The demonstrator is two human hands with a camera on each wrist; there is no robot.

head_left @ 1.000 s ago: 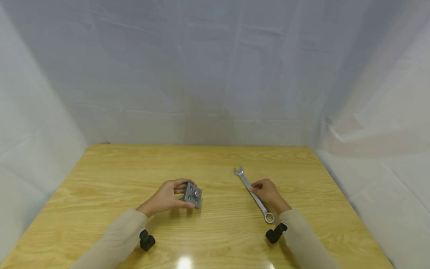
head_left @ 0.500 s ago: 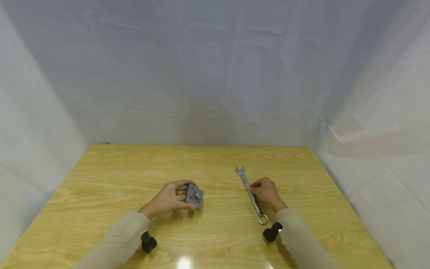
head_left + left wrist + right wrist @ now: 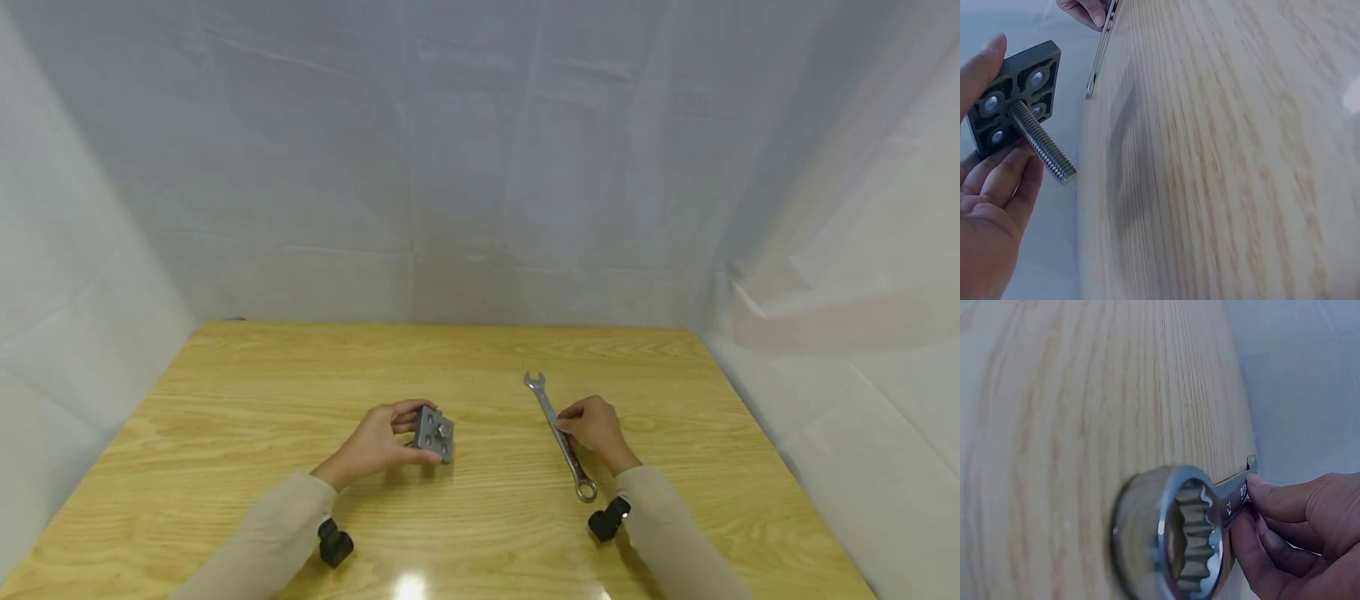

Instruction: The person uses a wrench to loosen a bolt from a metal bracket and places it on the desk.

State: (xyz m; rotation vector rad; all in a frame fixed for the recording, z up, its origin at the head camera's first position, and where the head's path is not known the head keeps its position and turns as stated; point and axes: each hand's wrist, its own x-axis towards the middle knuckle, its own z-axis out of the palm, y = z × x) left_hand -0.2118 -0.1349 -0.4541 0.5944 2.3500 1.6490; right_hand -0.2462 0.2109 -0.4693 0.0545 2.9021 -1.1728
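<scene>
My left hand (image 3: pixel 372 442) grips a square dark grey plate (image 3: pixel 435 435) by its edges, thumb on one side and fingers on the other. From the plate's back a threaded metal bolt (image 3: pixel 1042 142) sticks out, plain in the left wrist view. Round holes with metal inserts surround the bolt. On the right, my right hand (image 3: pixel 594 427) pinches the middle of a combination wrench (image 3: pixel 558 437) between thumb and fingers. Its open end points away from me and its ring end (image 3: pixel 1175 534) points toward me, large in the right wrist view.
Both hands work over a light wooden table (image 3: pixel 480 533). White sheeting (image 3: pixel 465 167) hangs behind it and along both sides. A black wrist camera (image 3: pixel 334 542) is strapped to the left sleeve, another black camera (image 3: pixel 608 518) to the right.
The wrench has turned slightly, its ring end moving left in the head view, with the right wrist shifting a little left. The left hand and plate have moved slightly right.
</scene>
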